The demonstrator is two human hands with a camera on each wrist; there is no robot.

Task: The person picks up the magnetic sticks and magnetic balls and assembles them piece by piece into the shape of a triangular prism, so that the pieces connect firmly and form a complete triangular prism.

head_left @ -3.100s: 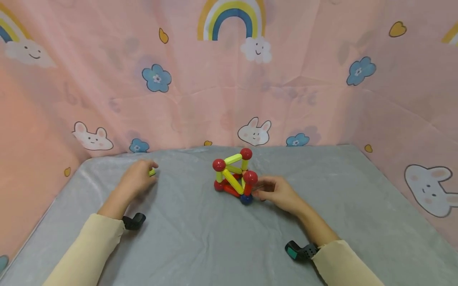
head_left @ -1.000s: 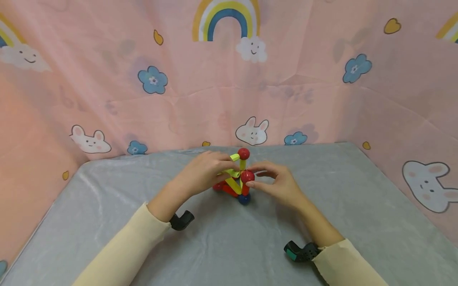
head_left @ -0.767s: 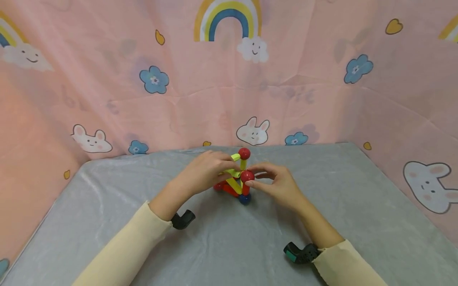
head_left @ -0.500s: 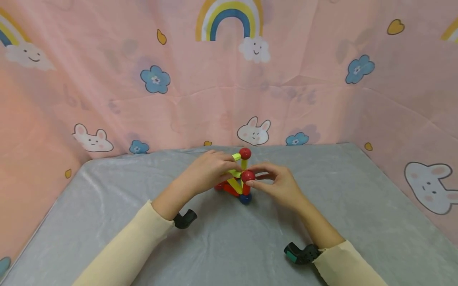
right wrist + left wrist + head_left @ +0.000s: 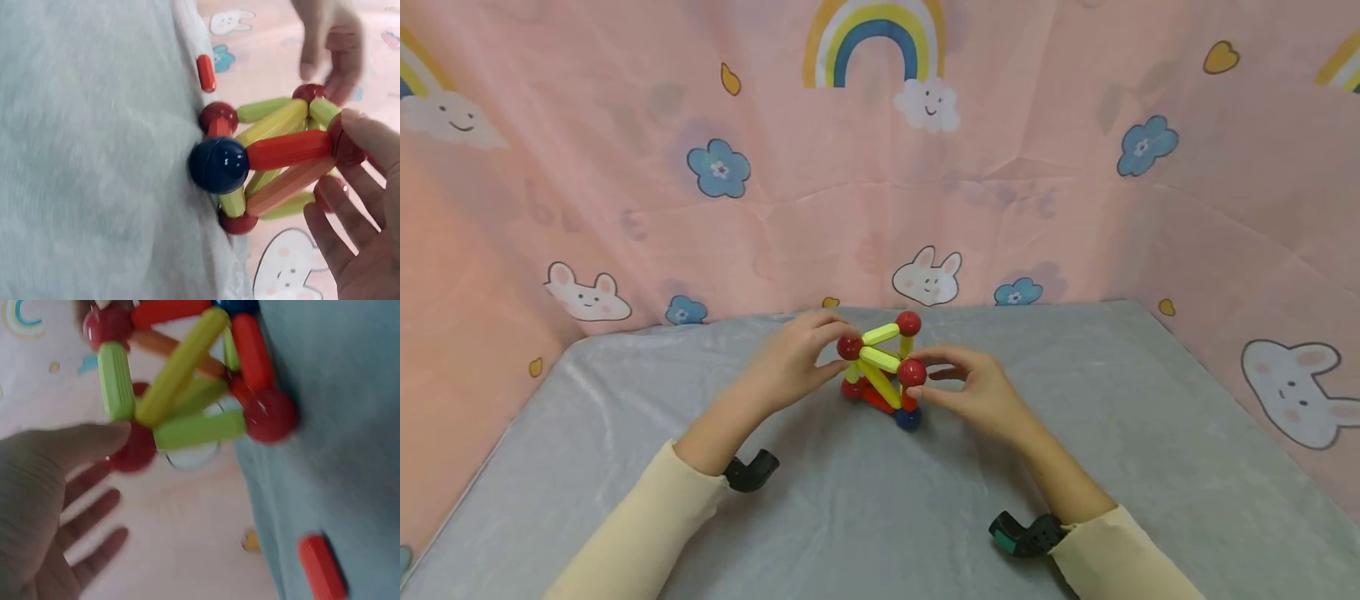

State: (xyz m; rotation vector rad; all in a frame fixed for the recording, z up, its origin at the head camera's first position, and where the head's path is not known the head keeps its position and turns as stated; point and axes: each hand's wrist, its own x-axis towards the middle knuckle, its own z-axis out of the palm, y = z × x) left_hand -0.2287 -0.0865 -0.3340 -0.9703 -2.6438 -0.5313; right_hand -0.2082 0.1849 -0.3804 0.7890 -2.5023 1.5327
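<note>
A magnetic rod-and-ball frame [image 5: 880,379] stands on the grey cloth, built from red, yellow, orange and light-green rods. Red balls mark its upper corners, and a dark blue ball [image 5: 219,165] sits at a lower one. My left hand [image 5: 796,360] pinches the upper left red ball [image 5: 134,449] between thumb and forefinger, its other fingers spread. On the opposite side, my right hand [image 5: 981,390] pinches the upper front red ball [image 5: 912,372]. A light-green rod [image 5: 880,359] spans these two balls.
A loose red rod [image 5: 322,565] lies on the cloth [image 5: 850,517] beyond the frame's left side; the head view hides it. Behind the table hangs a pink printed curtain [image 5: 1037,225]. Black wrist cameras [image 5: 1028,533] stick out below both hands.
My left hand brought a light-green rod from the left to the frame, let go of it between two upper balls, then shifted left onto the red ball. My right hand rose to the front ball.
</note>
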